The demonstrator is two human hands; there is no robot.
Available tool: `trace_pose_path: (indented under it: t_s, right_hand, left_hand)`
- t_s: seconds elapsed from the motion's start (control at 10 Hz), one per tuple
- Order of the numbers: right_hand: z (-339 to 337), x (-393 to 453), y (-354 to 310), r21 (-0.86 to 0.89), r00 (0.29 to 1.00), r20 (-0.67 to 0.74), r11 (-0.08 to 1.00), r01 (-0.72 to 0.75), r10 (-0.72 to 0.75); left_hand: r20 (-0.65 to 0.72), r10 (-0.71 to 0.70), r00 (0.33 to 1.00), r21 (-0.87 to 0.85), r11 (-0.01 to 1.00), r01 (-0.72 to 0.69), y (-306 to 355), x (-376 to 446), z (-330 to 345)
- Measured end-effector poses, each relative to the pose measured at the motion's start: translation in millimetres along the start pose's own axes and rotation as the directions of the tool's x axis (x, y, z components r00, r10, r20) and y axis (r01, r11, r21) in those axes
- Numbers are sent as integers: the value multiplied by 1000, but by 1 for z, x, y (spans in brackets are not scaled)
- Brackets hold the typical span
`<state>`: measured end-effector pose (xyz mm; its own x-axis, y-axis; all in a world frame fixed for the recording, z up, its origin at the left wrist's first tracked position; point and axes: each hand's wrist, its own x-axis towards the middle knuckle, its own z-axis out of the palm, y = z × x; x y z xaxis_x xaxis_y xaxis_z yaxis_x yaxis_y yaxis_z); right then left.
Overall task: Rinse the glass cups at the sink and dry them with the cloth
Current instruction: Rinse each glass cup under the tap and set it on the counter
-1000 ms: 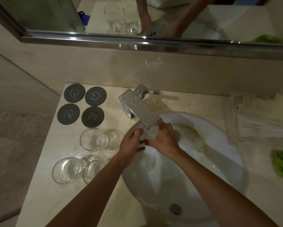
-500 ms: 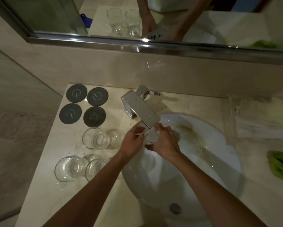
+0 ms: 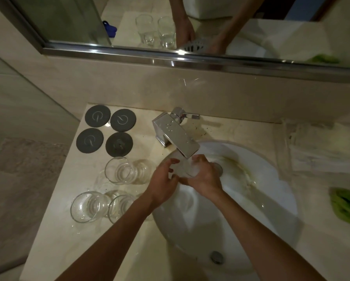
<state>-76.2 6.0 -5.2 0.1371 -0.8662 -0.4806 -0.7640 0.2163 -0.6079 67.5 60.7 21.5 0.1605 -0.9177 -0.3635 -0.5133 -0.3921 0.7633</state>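
My right hand (image 3: 205,178) curls round a clear glass cup (image 3: 187,169) under the square chrome faucet (image 3: 176,135), over the white oval sink (image 3: 271,199); my left hand (image 3: 163,183) touches its side with fingers loosely bent; three clear glass tumblers (image 3: 119,170) stand left on the beige counter (image 3: 56,240), beside four dark round coasters (image 3: 107,130); a green cloth (image 3: 346,207) lies right.

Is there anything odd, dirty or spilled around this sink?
Yes. A yellow-green stain streaks the sink bowl to the right of the hands. Dark specks dot the counter behind the faucet. The three glasses on the counter stand upright; none looks broken.
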Motion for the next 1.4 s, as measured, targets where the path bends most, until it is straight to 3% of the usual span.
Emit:
trace_pose_path:
  t_s: [0.3,0.5,0.7,0.8,0.9,1.0,1.1,1.2,1.3,1.4]
  right_hand:
    - [-5,1,-7,-65,1000,1,998,-24,24]
    - [3,-1,-4,89,998,-30,994,-55,58]
    - [7,0,-7,125,1000,8,992,-21,21]
    - [5,0,-6,152,999,-45,988,-9,17]
    - [2,-4,-6,218,999,-45,976,23,-14]
    - [-2,-9,-5,280,997,-69,958,56,-38]
    - [-3,-14,-1,227,995,-68,970,87,-73]
    - [-8,-17,-1,-58,971,-103,976,210,-215]
    - [-18,-24,-11,227,983,-76,957,180,-167]
    - [-19,-23,-10,75,980,-64,979,191,-186]
  left_hand:
    - [-25,-1,1000,-14,1000,1,-2,-5,1]
    - [-21,-27,999,-9,1000,27,-7,-3,2]
    - [-2,-66,998,-65,996,65,-12,-1,3]
    - [6,-73,997,-84,994,73,-11,-3,1]
    - [-137,8,991,-40,999,-13,4,-9,-11]
    - [-357,260,897,59,965,-256,31,-11,-26]
    - [-327,481,814,226,876,-426,62,6,-38]
    - [-158,563,811,438,777,-453,91,40,-39]
    - [33,486,873,633,666,-395,115,67,-36]
    - [149,365,919,788,518,-333,121,83,-34]
